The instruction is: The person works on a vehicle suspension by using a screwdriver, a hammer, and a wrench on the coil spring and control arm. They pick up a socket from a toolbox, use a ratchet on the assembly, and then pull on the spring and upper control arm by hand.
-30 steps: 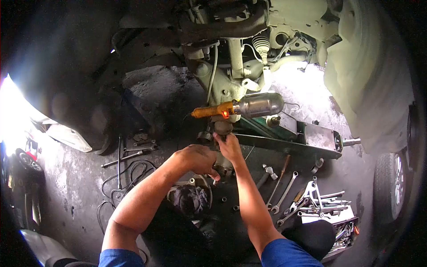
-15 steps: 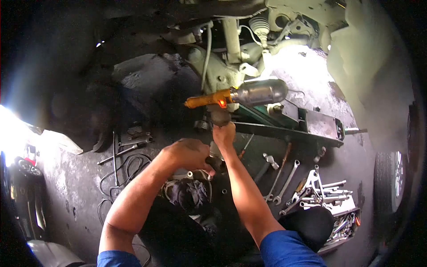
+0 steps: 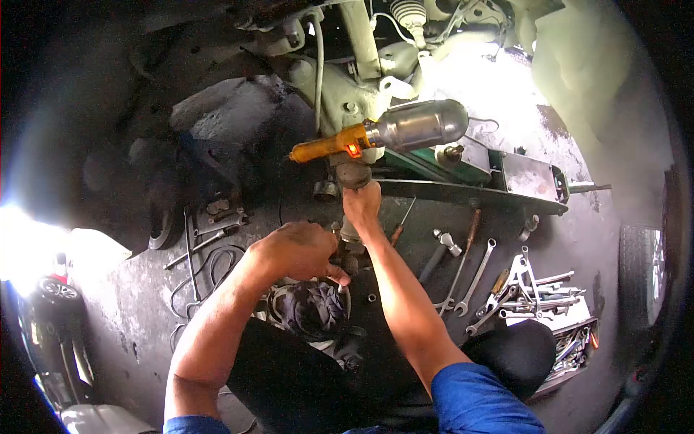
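My right hand [image 3: 361,202] is closed around a dark rounded metal part [image 3: 353,174] just below the orange-handled work lamp [image 3: 329,145]. Lower and to the left, my left hand [image 3: 300,251] has its fingers curled beside a pale cylindrical part [image 3: 350,230]; what they hold, if anything, is hidden behind the hand. The left thumb points down to the right, above a bundle of dark cloth [image 3: 311,309]. Behind the lamp, a metal suspension arm [image 3: 343,101] is lit up.
A green floor jack [image 3: 470,195] lies beyond my right hand. Wrenches [image 3: 477,278], a hammer [image 3: 446,244] and a tool tray [image 3: 575,354] are on the floor to the right. A black cable [image 3: 217,264] coils at left; a tire [image 3: 636,275] stands far right.
The view has shifted, so the lamp and suspension parts appear higher and further left, the floor tools slightly right. Both hands keep nearly the same pose at the same parts.
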A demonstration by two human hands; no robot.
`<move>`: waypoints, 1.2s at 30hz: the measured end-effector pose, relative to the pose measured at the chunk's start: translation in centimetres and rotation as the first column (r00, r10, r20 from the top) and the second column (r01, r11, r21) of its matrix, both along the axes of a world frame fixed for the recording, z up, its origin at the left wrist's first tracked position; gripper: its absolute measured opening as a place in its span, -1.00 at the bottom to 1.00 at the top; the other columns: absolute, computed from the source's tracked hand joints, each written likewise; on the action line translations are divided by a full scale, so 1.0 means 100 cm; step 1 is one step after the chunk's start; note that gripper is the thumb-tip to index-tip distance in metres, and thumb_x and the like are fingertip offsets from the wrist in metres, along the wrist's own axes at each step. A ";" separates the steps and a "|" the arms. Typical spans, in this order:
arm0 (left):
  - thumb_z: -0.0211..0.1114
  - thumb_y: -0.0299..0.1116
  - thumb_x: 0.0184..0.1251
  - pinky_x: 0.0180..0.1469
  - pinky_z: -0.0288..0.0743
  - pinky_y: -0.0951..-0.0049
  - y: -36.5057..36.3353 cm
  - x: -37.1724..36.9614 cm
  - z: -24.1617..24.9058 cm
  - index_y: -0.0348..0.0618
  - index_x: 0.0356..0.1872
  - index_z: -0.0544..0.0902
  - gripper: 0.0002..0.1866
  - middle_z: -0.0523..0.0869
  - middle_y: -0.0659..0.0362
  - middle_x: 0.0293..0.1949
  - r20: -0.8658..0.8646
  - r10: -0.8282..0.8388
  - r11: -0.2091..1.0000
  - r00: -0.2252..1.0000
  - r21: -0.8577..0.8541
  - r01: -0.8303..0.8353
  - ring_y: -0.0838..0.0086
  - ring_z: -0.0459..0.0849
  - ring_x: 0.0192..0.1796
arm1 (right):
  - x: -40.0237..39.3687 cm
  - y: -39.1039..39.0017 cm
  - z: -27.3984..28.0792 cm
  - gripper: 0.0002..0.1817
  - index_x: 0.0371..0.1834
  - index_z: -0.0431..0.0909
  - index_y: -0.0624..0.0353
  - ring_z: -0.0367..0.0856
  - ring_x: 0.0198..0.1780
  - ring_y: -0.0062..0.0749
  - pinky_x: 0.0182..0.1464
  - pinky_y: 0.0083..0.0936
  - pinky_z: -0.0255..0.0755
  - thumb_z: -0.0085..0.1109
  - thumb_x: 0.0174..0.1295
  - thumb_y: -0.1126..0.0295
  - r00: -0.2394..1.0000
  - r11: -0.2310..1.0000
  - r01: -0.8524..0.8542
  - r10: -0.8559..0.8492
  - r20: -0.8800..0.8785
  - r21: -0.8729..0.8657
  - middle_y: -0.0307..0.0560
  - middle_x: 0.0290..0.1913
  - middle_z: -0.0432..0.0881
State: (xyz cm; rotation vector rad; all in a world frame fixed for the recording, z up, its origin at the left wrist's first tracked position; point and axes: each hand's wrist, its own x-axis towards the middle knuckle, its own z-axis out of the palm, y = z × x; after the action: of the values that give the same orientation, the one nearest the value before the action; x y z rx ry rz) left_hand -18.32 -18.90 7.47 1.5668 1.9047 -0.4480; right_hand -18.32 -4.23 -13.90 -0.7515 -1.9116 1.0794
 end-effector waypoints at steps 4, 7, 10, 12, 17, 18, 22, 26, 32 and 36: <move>0.37 0.35 0.21 0.15 0.58 0.03 0.012 0.001 -0.002 -0.34 -0.12 0.76 -0.24 0.79 -0.20 -0.14 -0.019 0.019 0.999 1.000 -0.047 -0.019 -0.09 0.75 0.05 | -0.003 0.015 -0.001 -0.72 -0.24 0.69 0.24 0.68 -0.08 0.32 -0.17 -0.06 0.54 0.23 0.29 0.20 0.995 0.997 -0.079 0.080 -0.061 0.009 0.27 -0.29 0.73; 0.38 0.36 0.20 0.14 0.58 0.03 0.010 0.001 -0.005 -0.33 -0.13 0.76 -0.23 0.79 -0.20 -0.15 0.004 0.032 0.999 0.999 -0.029 -0.032 -0.08 0.76 0.04 | -0.004 0.014 0.000 -0.69 -0.21 0.70 0.22 0.67 -0.07 0.32 -0.15 -0.07 0.54 0.23 0.29 0.16 0.995 0.996 -0.092 0.092 -0.031 -0.018 0.28 -0.28 0.73; 0.38 0.37 0.18 0.13 0.59 0.04 0.008 0.007 -0.002 -0.33 -0.15 0.77 -0.23 0.79 -0.21 -0.16 -0.047 0.042 0.999 0.998 -0.015 -0.043 -0.08 0.77 0.02 | -0.006 0.019 -0.005 -0.67 -0.19 0.71 0.20 0.68 -0.06 0.32 -0.13 -0.06 0.55 0.23 0.30 0.13 0.988 0.988 -0.152 0.152 -0.024 -0.022 0.29 -0.27 0.73; 0.38 0.38 0.17 0.12 0.60 0.04 0.008 0.012 0.001 -0.33 -0.17 0.78 -0.22 0.79 -0.22 -0.16 -0.079 0.043 0.998 0.996 -0.031 -0.046 -0.09 0.77 0.01 | 0.003 0.012 -0.003 -0.65 -0.19 0.72 0.24 0.69 -0.08 0.31 -0.09 -0.02 0.55 0.21 0.34 0.13 0.982 0.983 -0.176 0.180 0.060 -0.058 0.32 -0.26 0.73; 0.36 0.41 0.17 0.10 0.60 0.03 0.003 0.019 0.006 -0.35 -0.18 0.78 -0.19 0.79 -0.24 -0.17 -0.086 0.027 0.998 0.996 -0.060 -0.033 -0.11 0.77 0.00 | 0.031 -0.012 0.025 -0.59 -0.26 0.72 0.40 0.72 -0.07 0.37 0.03 0.07 0.59 0.18 0.29 0.16 0.967 0.970 -0.071 0.124 0.223 -0.233 0.45 -0.22 0.72; 0.36 0.42 0.17 0.10 0.59 0.02 0.004 0.019 0.006 -0.35 -0.18 0.78 -0.19 0.79 -0.25 -0.17 -0.085 0.031 0.998 0.996 -0.046 -0.035 -0.11 0.77 0.00 | 0.029 -0.010 0.027 -0.60 -0.26 0.72 0.39 0.72 -0.07 0.36 0.03 0.07 0.59 0.19 0.29 0.16 0.961 0.974 -0.092 0.142 0.237 -0.209 0.45 -0.22 0.72; 0.29 0.48 0.18 0.08 0.60 -0.01 0.000 0.013 -0.006 -0.34 -0.24 0.78 -0.15 0.79 -0.24 -0.22 -0.048 0.029 1.000 0.998 -0.005 -0.029 -0.14 0.76 -0.04 | 0.034 -0.011 0.036 -0.61 -0.26 0.72 0.38 0.71 -0.06 0.36 0.02 0.06 0.59 0.22 0.26 0.16 0.954 0.953 -0.083 0.161 0.252 -0.293 0.44 -0.22 0.72; 0.25 0.52 0.17 0.05 0.61 -0.03 0.003 0.000 -0.015 -0.35 -0.28 0.77 -0.12 0.78 -0.23 -0.26 -0.026 -0.038 0.999 0.999 0.030 0.039 -0.17 0.77 -0.08 | 0.022 0.000 0.030 -0.63 -0.28 0.73 0.37 0.71 -0.07 0.36 0.01 0.06 0.59 0.23 0.22 0.19 0.979 0.964 -0.064 0.111 0.173 -0.257 0.43 -0.24 0.72; 0.34 0.41 0.19 0.03 0.58 -0.01 0.010 0.004 -0.008 -0.30 -0.23 0.79 -0.23 0.77 -0.22 -0.25 -0.061 0.020 1.000 0.998 -0.019 -0.021 -0.12 0.76 -0.08 | 0.022 0.001 0.033 -0.68 -0.32 0.72 0.36 0.71 -0.10 0.33 -0.02 0.05 0.59 0.23 0.16 0.25 0.982 0.975 -0.007 0.048 0.184 -0.220 0.41 -0.27 0.72; 0.35 0.40 0.19 0.02 0.58 0.00 0.015 0.003 -0.008 -0.28 -0.23 0.79 -0.25 0.77 -0.22 -0.25 -0.063 0.022 0.997 0.998 -0.071 -0.027 -0.12 0.76 -0.07 | 0.018 0.001 0.025 -0.70 -0.34 0.73 0.33 0.72 -0.13 0.31 -0.06 0.05 0.60 0.24 0.14 0.25 0.978 0.988 -0.014 0.046 0.202 -0.153 0.39 -0.29 0.72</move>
State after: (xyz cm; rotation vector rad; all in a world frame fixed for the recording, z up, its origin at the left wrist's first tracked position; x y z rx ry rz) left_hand -18.02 -17.42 6.72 1.4977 1.9306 -0.5551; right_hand -16.52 -4.13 -11.43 -0.9535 -2.0353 1.2158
